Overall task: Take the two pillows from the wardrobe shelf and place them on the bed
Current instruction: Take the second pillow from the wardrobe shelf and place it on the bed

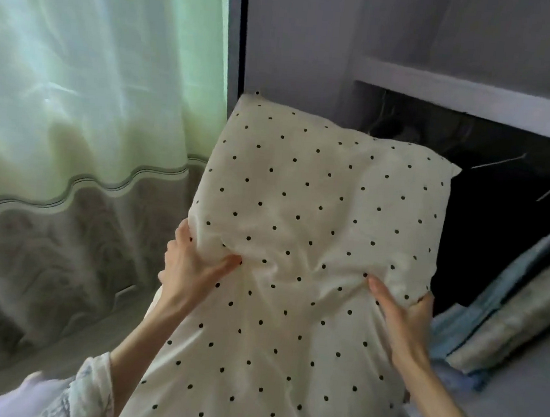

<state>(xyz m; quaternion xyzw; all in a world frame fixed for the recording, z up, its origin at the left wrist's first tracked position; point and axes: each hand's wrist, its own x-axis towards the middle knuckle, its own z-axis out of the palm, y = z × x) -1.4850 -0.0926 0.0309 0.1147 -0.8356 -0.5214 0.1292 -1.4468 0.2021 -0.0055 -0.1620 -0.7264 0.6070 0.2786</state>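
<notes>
While both hands gripped it, the pillow stood raised in the centre of the view, tilted away from the camera with its far corners uppermost. Its cover was cream with small dark dots, and the fabric was bunched into creases at both grip locations. Whether a second pillow lay behind or beneath it could not be determined.

The left hand was clenched on the left edge of the pillow, thumb pressed into the front face and fingers wrapped behind the fabric. The right hand was clenched on the right edge, thumb on the front face and fingers curled around the back. Both forearms rose from the bottom of the view, each ending in a light patterned sleeve.

Behind the pillow was the wardrobe: a white shelf ran across the upper right, with a dark compartment below it. The upper right corner of the pillow overlapped that compartment. To the right of the pillow, near the right hand, a stack of folded fabrics in blue and pale patterned cloth rested on a grey surface. To the left of the pillow hung a pale green curtain with a grey lower band.
</notes>
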